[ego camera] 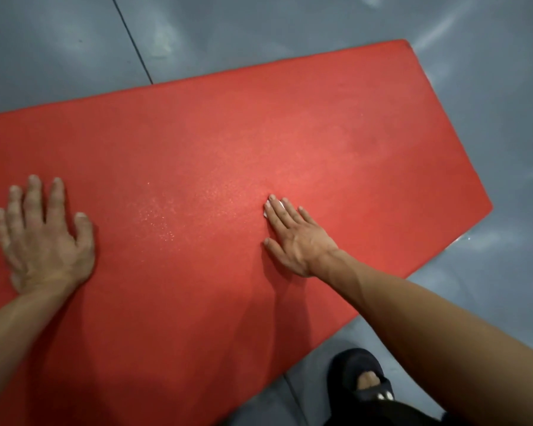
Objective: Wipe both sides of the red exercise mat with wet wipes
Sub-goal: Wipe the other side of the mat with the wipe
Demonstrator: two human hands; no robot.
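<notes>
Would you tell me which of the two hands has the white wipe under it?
The right hand; the white wet wipe peeks from beneath its fingers.

Your left hand [45, 238] and right hand [296, 238] lie flat on the mat [336, 133] — open red between and beyond them; only your foot [363, 379] crowds the near edge.

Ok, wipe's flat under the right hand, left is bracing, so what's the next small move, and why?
Probably sweep the right hand and its wet wipe toward the mat's far right end: glistening droplets lie left of it, while that end looks duller. Keep the left hand pressed flat.
</notes>
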